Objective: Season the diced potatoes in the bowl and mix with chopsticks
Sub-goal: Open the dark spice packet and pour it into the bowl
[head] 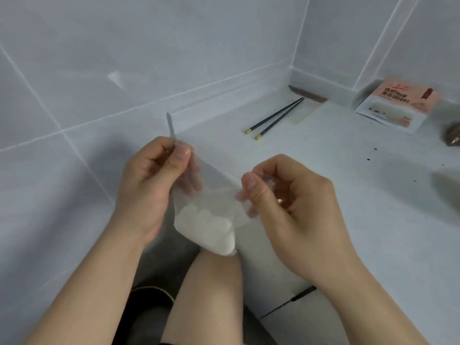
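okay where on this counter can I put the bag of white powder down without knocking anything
Bare counter lies right of your right hand, below the chopsticks. The back right corner is crowded: chopsticks, a pink packet, a brown lump at the edge, dark specks nearby.

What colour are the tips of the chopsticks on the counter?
The chopsticks are black with yellow tips at the near ends, seen in the head view.
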Demonstrator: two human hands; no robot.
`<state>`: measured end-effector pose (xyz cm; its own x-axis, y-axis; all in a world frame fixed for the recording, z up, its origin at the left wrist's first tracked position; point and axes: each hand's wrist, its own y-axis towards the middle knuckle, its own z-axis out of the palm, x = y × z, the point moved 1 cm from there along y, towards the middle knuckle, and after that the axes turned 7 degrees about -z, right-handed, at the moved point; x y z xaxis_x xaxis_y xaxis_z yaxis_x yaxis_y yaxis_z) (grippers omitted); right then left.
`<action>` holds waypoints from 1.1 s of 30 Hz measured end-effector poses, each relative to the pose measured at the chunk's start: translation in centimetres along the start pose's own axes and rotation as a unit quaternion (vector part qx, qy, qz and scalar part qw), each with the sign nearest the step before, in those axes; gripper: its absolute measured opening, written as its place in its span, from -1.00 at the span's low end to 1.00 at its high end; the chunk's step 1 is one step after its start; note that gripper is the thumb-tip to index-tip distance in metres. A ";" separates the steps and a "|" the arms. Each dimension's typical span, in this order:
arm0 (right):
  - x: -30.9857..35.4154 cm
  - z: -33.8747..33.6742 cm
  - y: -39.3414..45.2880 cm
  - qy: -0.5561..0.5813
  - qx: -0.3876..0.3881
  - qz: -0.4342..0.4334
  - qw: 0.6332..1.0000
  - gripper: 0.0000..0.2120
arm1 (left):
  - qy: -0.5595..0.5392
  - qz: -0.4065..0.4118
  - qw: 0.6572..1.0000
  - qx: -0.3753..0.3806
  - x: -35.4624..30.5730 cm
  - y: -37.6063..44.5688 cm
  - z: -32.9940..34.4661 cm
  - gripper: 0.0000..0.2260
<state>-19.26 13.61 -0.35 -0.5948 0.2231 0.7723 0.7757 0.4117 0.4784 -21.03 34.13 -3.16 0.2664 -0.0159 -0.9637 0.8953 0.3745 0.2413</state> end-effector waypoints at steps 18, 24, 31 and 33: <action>-8.0 20.5 -6.7 -0.171 0.346 0.042 0.922 -0.81 | 0.135 -0.281 0.939 -0.146 14.6 -12.7 -17.5 -0.84; -10.9 24.7 -8.6 -0.197 0.429 0.085 0.877 -0.79 | 0.171 -0.330 0.919 -0.131 18.3 -14.2 -19.8 -0.83; -12.2 24.6 -7.3 -0.188 0.373 0.088 0.904 -0.79 | 0.209 -0.331 0.908 -0.149 20.2 -14.0 -20.1 -0.82; -12.5 23.7 -6.5 -0.179 0.333 0.085 0.922 -0.79 | 0.193 -0.319 0.916 -0.151 20.0 -13.4 -19.0 -0.86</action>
<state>-21.90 29.06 -23.05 -0.6001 0.5637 0.5675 0.6344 0.7676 -0.0916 -34.46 46.46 -27.83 -0.4736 -0.0133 -0.8806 0.6706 0.6428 -0.3704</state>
